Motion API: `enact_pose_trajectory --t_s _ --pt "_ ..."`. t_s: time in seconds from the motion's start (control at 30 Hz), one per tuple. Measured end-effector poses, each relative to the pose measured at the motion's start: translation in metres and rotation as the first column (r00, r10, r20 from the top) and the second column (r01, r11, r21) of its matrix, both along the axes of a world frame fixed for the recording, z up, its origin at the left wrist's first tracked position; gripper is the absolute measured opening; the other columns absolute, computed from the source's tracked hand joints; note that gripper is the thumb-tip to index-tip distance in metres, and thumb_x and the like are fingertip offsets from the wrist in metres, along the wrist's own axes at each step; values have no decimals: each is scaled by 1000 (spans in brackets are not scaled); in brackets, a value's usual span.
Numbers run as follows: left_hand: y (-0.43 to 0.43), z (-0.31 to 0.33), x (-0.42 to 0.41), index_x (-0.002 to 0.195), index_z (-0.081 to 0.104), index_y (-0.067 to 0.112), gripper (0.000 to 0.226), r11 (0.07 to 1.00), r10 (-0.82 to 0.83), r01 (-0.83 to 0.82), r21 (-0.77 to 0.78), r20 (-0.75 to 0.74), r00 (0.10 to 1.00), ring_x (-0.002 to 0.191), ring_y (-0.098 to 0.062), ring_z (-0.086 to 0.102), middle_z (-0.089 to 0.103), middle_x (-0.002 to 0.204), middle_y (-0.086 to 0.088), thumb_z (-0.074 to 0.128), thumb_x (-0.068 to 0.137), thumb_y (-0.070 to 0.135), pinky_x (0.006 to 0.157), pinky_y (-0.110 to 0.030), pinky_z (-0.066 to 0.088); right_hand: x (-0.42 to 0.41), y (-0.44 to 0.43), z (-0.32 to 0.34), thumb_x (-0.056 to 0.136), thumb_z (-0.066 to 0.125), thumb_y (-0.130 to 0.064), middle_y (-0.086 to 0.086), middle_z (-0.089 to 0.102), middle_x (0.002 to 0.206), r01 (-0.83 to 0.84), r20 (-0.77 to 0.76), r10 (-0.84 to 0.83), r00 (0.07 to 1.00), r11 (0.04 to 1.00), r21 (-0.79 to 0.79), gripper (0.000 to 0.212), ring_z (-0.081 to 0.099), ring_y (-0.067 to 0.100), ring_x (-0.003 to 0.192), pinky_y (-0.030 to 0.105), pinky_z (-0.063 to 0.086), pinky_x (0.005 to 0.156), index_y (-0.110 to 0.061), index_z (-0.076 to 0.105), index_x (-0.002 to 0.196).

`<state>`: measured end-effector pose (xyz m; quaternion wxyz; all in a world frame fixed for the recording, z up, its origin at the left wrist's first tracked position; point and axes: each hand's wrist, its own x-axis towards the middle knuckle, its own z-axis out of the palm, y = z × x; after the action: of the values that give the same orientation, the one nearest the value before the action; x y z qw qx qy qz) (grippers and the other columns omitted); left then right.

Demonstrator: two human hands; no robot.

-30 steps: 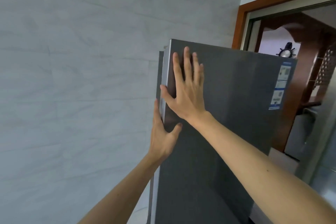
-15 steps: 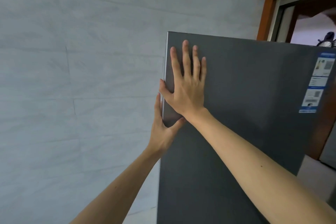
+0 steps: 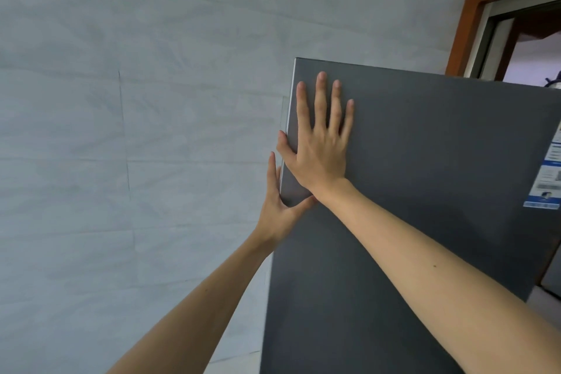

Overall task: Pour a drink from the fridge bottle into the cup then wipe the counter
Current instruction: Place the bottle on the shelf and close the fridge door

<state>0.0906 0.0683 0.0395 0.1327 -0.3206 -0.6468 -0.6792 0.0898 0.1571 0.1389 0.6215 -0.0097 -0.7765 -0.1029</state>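
A pale grey tiled wall fills the left half of the view. The left hand reaches up from below to the left edge of the dark grey fridge door. Its fingers lie straight up along the side of that edge, and its thumb is spread across the front face, just under the other wrist. It curls round nothing.

Just above it, the right hand lies flat on the door front near the top left corner. Its four fingers are straight and slightly fanned, and its thumb reaches to the door's left edge. The hands are close together, one above the other, both open-fingered and pressed to the door.

A second ago a darker strip of the fridge body showed behind the door's left edge. Now that edge stands directly against the wall tiles. The hands keep the same places on the door as before. The door now fills more of the view.

The fridge's inside is hidden behind the door, so what it holds cannot be told.

A blue and white label, earlier well inside the view, now sits at the right border. The brown door frame has slid to the upper right corner.
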Motion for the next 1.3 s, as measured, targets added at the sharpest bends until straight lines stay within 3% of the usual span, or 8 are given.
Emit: enact_pose_trajectory --t_s 0.17,0.27,0.53,0.67,0.9,1.07,1.3 --pt "4 -1 -24 159 -2 34 113 1000 -30 30 8 23 999 138 16 32 27 142 52 81 84 17 111 -18 37 -21 1 0 91 50 -51 20 19 163 46 7 -46 999 999 0 81 17 41 150 60 14 119 -14 23 157" --pt "6 1 -35 159 1 35 113 999 -34 34 10 18 999 143 9 30 24 158 30 82 81 25 118 -29 35 -33 4 -1 91 49 -51 20 18 163 66 16 -66 998 998 4 81 16 41 150 60 12 120 -14 23 158" --pt "14 1 -64 159 4 39 110 999 -52 52 15 15 999 147 -5 33 26 163 16 81 81 24 119 -45 34 -57 11 -1 93 45 -50 20 18 163 97 15 -97 995 995 8 78 15 42 150 61 12 120 -14 22 158" --pt "17 2 -77 158 6 42 110 999 -52 52 13 16 999 149 -8 30 25 163 17 82 78 33 119 -48 33 -68 14 -2 94 43 -50 20 16 163 114 16 -115 993 993 16 77 14 42 151 61 11 120 -13 21 158" --pt "24 3 -101 160 4 34 107 995 -95 95 5 -19 995 149 -6 29 21 164 17 78 83 21 120 -47 33 -89 20 -2 94 42 -51 20 15 163 166 27 -166 986 986 23 78 13 42 151 61 9 120 -13 19 158" --pt "25 1 -108 160 8 30 103 994 -108 108 19 -21 994 141 0 40 30 161 14 77 86 12 115 -35 40 -94 20 -2 95 40 -50 21 13 164 178 33 -179 983 984 32 78 11 43 151 61 9 120 -12 15 159" --pt "25 1 -111 159 7 36 105 993 -116 116 5 -24 993 148 -6 29 23 163 17 78 83 29 120 -45 34 -94 19 -3 95 40 -51 21 15 163 202 22 -203 979 979 30 77 12 42 151 61 10 120 -12 17 158"
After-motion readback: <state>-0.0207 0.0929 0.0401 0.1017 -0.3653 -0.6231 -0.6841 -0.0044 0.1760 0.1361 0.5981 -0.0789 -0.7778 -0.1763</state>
